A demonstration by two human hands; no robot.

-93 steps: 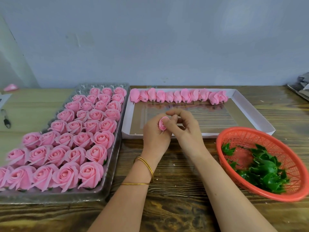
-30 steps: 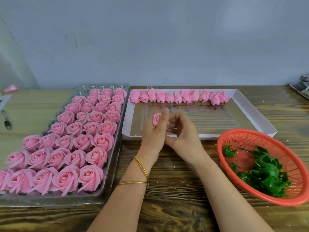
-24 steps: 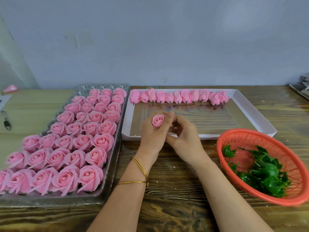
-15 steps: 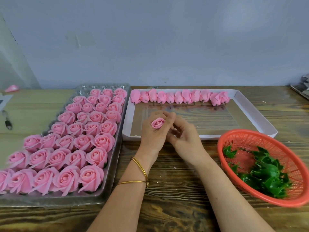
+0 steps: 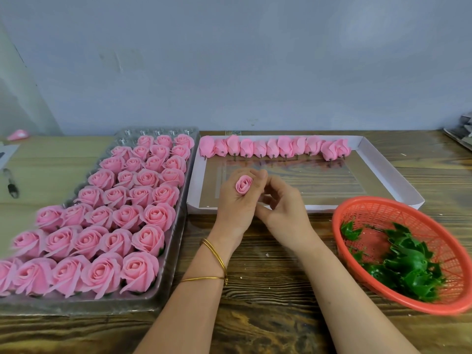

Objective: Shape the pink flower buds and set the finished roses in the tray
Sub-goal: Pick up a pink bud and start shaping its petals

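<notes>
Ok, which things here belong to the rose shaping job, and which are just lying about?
Job: pink bud in the left hand; unshaped buds in the white box; tray of finished roses; probably the basket of green leaves.
Lying about: pen; pink scrap; stack at right edge.

Table (image 5: 268,297) holds rose tray (image 5: 76,306), white tray (image 5: 390,172), basket (image 5: 383,213)

We stand at a flower-making workshop bench (image 5: 268,290): left, a tray (image 5: 76,305) of finished roses (image 5: 139,270); far, a box (image 5: 321,208) of buds (image 5: 286,146); right, a basket (image 5: 408,213) of green leaves (image 5: 413,267).
</notes>
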